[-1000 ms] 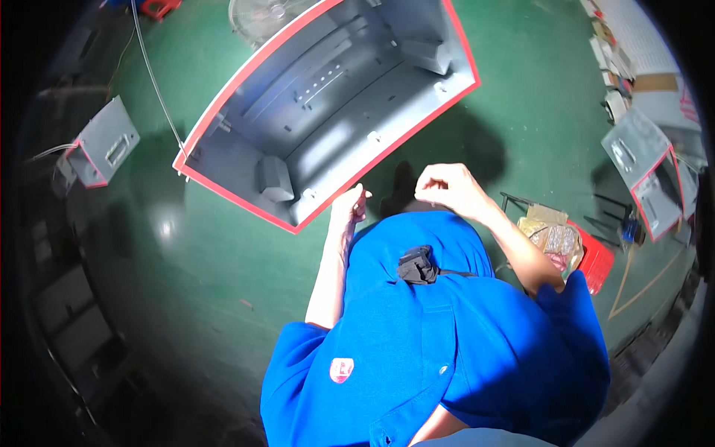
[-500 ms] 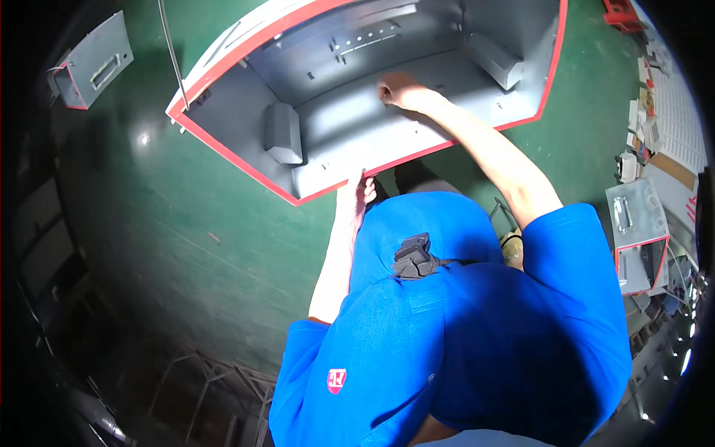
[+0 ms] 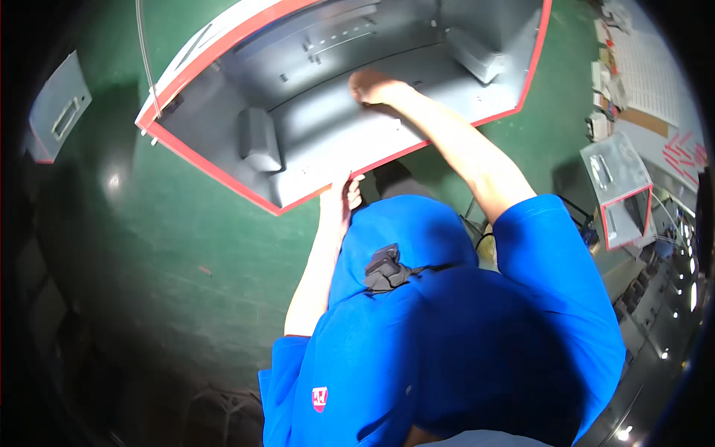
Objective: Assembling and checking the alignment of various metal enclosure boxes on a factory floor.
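In front of me a large grey metal box (image 3: 328, 153) lies with its open side toward me, its edge lined with a red rim (image 3: 223, 172). My left hand (image 3: 347, 195) grips the near rim, fingers curled below it. Inside the box, my right hand (image 3: 372, 88) is over the bright inner panel, smeared by motion. Its fingers look closed; whatever they hold, if anything, is hidden. Two grey angular housings stand inside, one at the left (image 3: 258, 140) and one at the right (image 3: 474, 56). Small holes and slots mark the back wall.
A grey metal case (image 3: 61, 108) stands on the green floor (image 3: 164, 283) at far left. Another red-edged case (image 3: 622, 175) is at the right, near clutter and white panels (image 3: 648, 67). A thin cable (image 3: 143, 56) hangs by the box's left corner.
The whole view has shifted, so the box sits further left. My right hand has moved slightly within the box, while my left hand keeps its grip on the rim.
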A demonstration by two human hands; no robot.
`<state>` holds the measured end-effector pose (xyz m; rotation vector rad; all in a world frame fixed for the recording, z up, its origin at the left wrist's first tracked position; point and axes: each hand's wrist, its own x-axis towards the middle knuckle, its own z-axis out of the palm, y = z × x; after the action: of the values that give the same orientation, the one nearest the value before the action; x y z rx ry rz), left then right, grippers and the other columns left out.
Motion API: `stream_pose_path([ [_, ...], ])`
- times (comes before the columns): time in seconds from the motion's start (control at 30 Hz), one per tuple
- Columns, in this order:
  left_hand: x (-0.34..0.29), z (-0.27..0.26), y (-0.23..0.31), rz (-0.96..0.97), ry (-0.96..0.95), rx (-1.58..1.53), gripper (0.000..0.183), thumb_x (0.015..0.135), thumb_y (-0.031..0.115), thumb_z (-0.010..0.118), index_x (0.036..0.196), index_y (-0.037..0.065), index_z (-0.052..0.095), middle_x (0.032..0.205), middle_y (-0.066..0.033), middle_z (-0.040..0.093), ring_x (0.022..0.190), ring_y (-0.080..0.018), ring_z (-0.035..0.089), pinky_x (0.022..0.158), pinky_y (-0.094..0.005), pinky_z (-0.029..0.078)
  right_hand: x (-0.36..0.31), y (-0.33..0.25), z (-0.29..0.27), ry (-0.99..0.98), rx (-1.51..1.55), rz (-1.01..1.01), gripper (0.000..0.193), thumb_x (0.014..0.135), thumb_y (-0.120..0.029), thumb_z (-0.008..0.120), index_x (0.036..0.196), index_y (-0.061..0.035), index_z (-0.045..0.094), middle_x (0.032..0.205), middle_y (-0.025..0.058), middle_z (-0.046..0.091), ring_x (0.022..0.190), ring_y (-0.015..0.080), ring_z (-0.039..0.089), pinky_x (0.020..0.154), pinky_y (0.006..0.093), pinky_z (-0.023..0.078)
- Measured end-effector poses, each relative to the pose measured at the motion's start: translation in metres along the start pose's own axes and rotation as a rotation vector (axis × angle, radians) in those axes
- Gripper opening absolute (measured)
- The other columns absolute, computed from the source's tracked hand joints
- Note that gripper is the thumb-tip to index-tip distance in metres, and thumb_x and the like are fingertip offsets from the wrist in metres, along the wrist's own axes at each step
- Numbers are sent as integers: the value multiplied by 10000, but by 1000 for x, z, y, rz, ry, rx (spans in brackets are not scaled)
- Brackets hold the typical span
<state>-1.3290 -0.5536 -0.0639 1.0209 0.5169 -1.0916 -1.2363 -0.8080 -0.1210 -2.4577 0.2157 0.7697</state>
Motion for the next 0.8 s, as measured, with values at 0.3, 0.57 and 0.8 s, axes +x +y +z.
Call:
stream_pose_path([
  [0.3, -4, 1, 4, -15, 26, 28, 335, 849, 340, 646, 871, 6, 617, 673, -16, 564, 506, -68, 415, 451, -210, 295, -20, -22, 1, 55, 92, 127, 234, 839, -95, 436, 956, 17, 606, 1024, 238, 608, 966, 368, 597, 820, 429, 464],
  [0.57, -11, 8, 13, -56, 26, 123, 397, 863, 383, 616, 882, -11, 580, 661, -14, 484, 543, -83, 412, 461, -211, 307, -12, 14, 27, 30, -14, 17, 260, 729, -133, 681, 932, 21, 630, 965, 216, 631, 933, 351, 614, 782, 415, 500],
  [0.8, -9, 1, -10, -80, -334, 509, 257, 897, 239, 574, 993, 4, 615, 735, -7, 518, 619, -91, 458, 576, -221, 377, -121, 5, 8, 508, 375, -124, 297, 768, -220, 670, 941, 15, 613, 859, 178, 622, 812, 318, 623, 712, 392, 499],
])
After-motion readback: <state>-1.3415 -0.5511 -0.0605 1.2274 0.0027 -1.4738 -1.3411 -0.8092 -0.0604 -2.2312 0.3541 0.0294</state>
